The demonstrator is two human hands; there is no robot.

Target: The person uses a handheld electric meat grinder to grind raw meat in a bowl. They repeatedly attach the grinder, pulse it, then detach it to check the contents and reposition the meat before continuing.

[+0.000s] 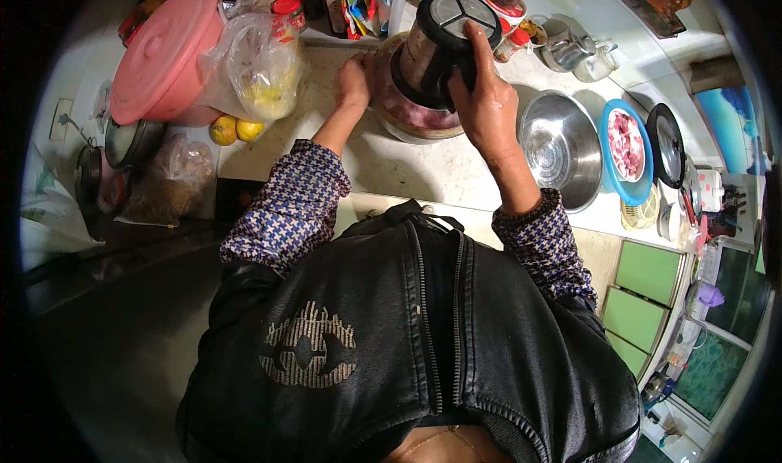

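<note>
My right hand (490, 102) grips the black handle of an upturned, jug-like vessel (420, 60), index finger stretched over its black, three-spoked base. The vessel's black rim faces down over a large round bowl (418, 134), which shows pinkish-red inside; whether that is its contents or its wall, I cannot tell. On the bowl's left side, my left hand (353, 84) curls at the edge, fingertips partly hidden. Right of my right hand stands a shiny steel basin (562, 148). Beyond it, cut raw meat (625, 145) lies in a white dish set in a blue basin (644, 167).
A pink lidded tub (165, 54), a clear plastic bag (256, 72) and yellow fruits (235, 131) stand on the left. Jars and packets, including a red-lidded jar (289, 11), line the back. A glass jar (595, 65) and a black-rimmed lid (666, 145) sit at right.
</note>
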